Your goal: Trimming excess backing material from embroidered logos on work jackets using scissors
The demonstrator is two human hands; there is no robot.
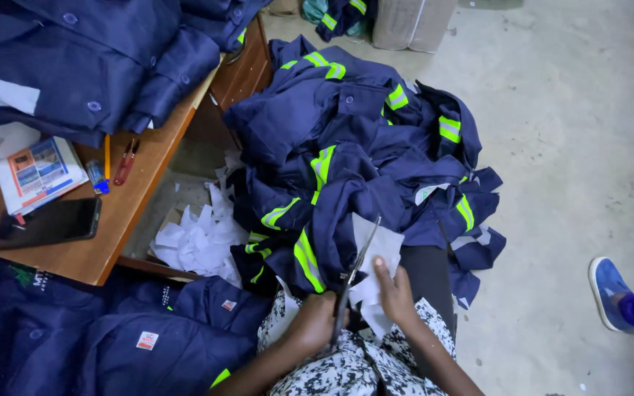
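- Scissors [354, 282] sit in the left hand [315, 321], which is closed around their handles at about 6 o'clock in the view; the blades are parted and point up toward 12 o'clock.
- White fabric piece [377, 253] lies across the blades, against a navy garment on the person's lap.
- Right hand [395, 293] rests just to the 3 o'clock side of the scissors, fingers flat and close together, pressing the white piece down; it grips nothing that I can make out.
- Heap of navy work garments [354, 147] with neon yellow reflective bands fills the middle of the view, from the lap up toward 12 o'clock, spread over the concrete floor [574, 147].
- White offcuts [199, 238] lie in a loose pile at 9 o'clock from the hands, beside the heap.
- Wooden table [104, 242] stands at 10 o'clock, carrying folded navy shirts [82, 66], a dark phone [49, 222], a printed booklet [38, 174], a yellow pencil [107, 155] and a red-handled tool [125, 163].
- More navy garments [111, 337] with small white labels lie at 8 o'clock, just beside the person's patterned clothing [354, 367].
- Blue shoe [607, 290] of another person shows at 3 o'clock, well apart from the hands.
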